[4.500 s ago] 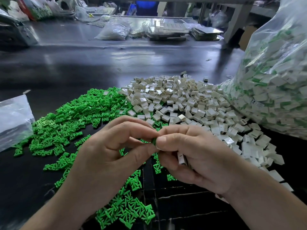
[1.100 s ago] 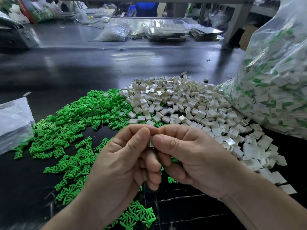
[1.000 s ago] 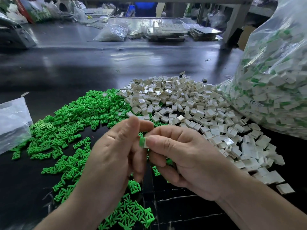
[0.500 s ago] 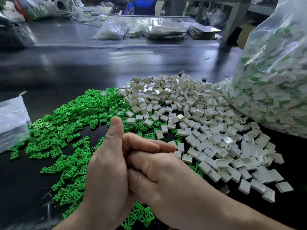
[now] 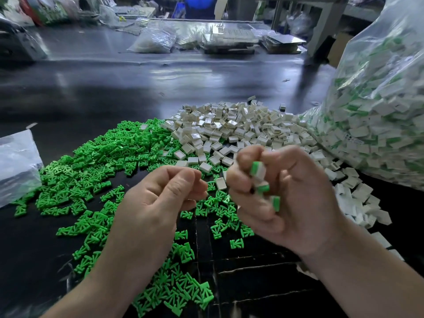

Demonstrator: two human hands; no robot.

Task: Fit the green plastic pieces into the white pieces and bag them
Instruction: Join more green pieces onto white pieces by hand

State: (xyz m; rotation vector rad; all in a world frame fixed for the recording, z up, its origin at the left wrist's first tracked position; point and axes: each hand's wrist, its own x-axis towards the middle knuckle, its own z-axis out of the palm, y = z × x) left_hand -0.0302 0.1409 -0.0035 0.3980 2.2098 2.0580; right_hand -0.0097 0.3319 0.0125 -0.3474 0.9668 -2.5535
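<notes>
A spread of loose green plastic pieces [image 5: 96, 166] covers the black table at left and centre. Behind it lies a heap of white pieces [image 5: 231, 129]. My right hand [image 5: 286, 198] is raised, palm toward me, and its curled fingers hold several assembled white-and-green pieces [image 5: 258, 172]. My left hand [image 5: 160, 203] hovers over the green pieces with loosely curled fingers; I see nothing held in it. A large clear bag [image 5: 378, 106] full of assembled pieces stands at the right.
A small clear plastic bag [image 5: 16, 164] lies at the left edge. Across the dark table [image 5: 114, 88] at the back sit more plastic bags [image 5: 153, 40] and flat trays [image 5: 231, 42]. A grey post [image 5: 321, 26] rises at the back right.
My hands have come apart. The right hand has lifted and turned palm up, showing assembled pieces in its fingers; the left hand has drawn back to the left.
</notes>
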